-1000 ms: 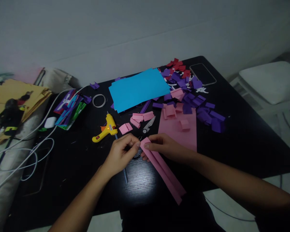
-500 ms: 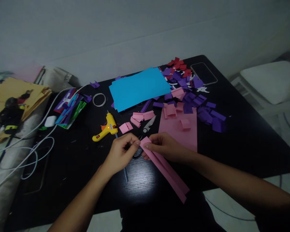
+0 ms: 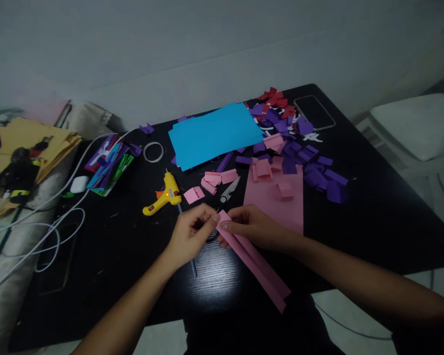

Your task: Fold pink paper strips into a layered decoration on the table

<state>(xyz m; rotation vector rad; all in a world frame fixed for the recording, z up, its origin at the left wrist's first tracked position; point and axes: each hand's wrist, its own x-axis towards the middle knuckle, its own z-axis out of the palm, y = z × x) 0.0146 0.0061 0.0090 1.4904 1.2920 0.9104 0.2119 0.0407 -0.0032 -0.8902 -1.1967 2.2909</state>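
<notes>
A long pink paper strip [image 3: 257,264], creased lengthwise, slants down toward the table's front edge. My left hand [image 3: 192,231] pinches the tip of its upper end between thumb and fingers. Just beside it, my right hand [image 3: 253,226] grips the same end, thumb on top and fingers beneath. Scissors [image 3: 230,190] lie under and beyond my hands, their handles mostly hidden. Several short folded pink paper pieces [image 3: 194,195] rest behind my left hand. To the left lies a yellow glue gun [image 3: 163,195] with a glue stick [image 3: 193,267] near it.
Blue sheets [image 3: 214,135] lie at the back. Purple pieces [image 3: 323,177], red pieces [image 3: 277,98] and a phone [image 3: 314,111] are at the back right. A pink sheet [image 3: 277,212] sits beside my right hand. White cables [image 3: 59,227] and a tape ring [image 3: 153,152] are on the left.
The view has shifted very slightly. Both hands keep hold of the pink paper strip's upper end, with almost no visible movement.
</notes>
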